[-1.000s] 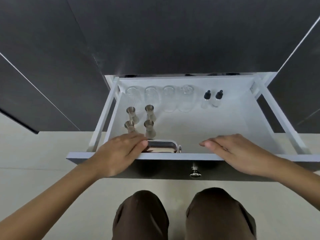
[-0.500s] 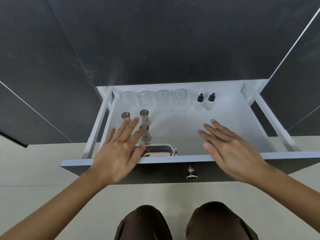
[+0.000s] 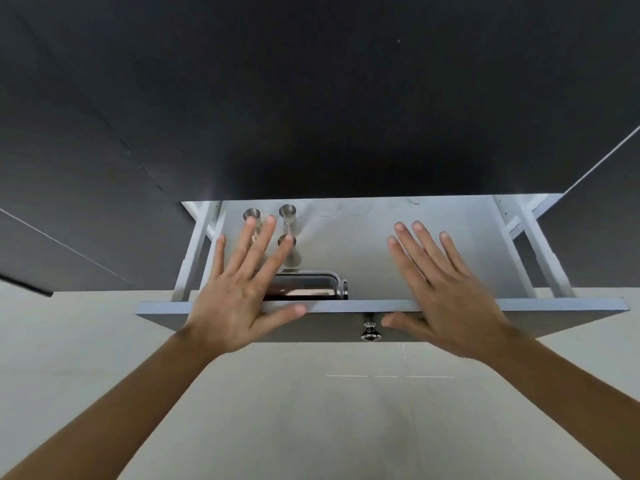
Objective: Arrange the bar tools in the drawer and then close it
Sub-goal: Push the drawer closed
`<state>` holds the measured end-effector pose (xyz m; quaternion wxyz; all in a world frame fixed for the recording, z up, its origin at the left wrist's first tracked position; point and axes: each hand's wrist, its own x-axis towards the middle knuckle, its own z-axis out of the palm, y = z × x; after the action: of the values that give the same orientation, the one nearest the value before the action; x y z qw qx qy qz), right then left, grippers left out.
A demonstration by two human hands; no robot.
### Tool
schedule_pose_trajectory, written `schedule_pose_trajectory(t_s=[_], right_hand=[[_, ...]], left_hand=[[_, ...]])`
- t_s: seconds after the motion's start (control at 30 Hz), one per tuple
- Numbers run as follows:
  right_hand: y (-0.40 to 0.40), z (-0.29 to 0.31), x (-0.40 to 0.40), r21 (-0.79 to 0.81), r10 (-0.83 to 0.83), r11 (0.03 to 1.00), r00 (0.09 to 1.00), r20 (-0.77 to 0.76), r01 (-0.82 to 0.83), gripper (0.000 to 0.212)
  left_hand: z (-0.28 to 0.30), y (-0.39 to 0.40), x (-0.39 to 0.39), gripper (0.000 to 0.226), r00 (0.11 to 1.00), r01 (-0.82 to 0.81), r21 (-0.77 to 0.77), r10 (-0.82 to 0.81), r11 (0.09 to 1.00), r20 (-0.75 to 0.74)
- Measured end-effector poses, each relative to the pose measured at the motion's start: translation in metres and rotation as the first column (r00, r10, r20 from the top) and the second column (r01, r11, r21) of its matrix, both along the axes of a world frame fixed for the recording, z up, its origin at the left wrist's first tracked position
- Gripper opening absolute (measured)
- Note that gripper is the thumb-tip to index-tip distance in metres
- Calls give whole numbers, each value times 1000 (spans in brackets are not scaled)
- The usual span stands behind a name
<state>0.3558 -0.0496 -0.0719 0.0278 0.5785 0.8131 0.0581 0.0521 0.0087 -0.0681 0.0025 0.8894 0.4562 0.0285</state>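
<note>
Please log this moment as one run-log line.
open left hand | open right hand | grey drawer front partly open | steel jiggers inside

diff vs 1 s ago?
Drawer has slid further into the cabinet: the glasses and dropper bottles at the back are now hidden. Left hand and right hand went from curled on the front edge to open, fingers spread. Jiggers and metal tray stayed put.

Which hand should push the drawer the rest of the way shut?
Probably the right hand. Its thumb sits on the drawer front beside the knob at the middle, so a push should go in straight. The left hand is spread off-centre, towards the left end.
</note>
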Motion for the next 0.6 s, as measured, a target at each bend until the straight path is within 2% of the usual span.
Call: schedule_pose_trajectory(t_s=[0.17,0.3,0.4,0.47,0.6], right_hand=[[24,1,1,33,-102,994,994,-43,104,103],[37,2,-4,12,-305,951,940,-153,310,114],[42,-1,-13,-21,-474,873,839,-266,487,116],[43,-4,-21,-75,-575,806,746,-335,587,116],[52,-3,-36,-221,-737,648,527,-423,729,115]], left_hand=[[-1,30,8,93,995,-9,74,16,997,-101],[-1,46,15,101,983,-143,75,150,987,-104],[-2,49,23,104,951,-302,56,305,952,-46],[-5,47,33,105,909,-416,-11,416,909,26],[-5,39,58,106,731,-638,-238,673,732,110]])
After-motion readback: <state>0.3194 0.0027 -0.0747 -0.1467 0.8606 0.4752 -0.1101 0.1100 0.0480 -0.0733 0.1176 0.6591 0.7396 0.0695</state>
